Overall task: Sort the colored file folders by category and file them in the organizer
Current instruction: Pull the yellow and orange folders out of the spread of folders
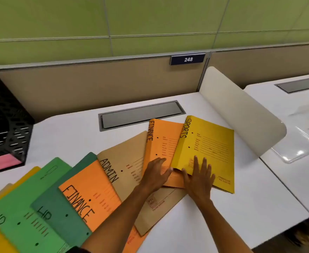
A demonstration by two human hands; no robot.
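colored folders are lying fanned flat, overlapping: yellow sports folder (210,152) rightmost, orange finance folder (161,139) beside it; black mesh organizer (6,125) is standing far left.

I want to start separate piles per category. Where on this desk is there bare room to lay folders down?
Bare white desk lies between the black organizer, the grey cable hatch and the fanned folders. Another bare patch lies near the front edge, right of the right hand, below the SPORTS folder. The front left is crowded with overlapping folders.

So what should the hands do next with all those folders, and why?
Probably slide the yellow SPORTS folder clear of the orange FINANCE folder beneath it. The right hand lies flat on it, the left hand rests on the orange one, and the folders are fanned out overlapping, so they seem to need separating before filing.
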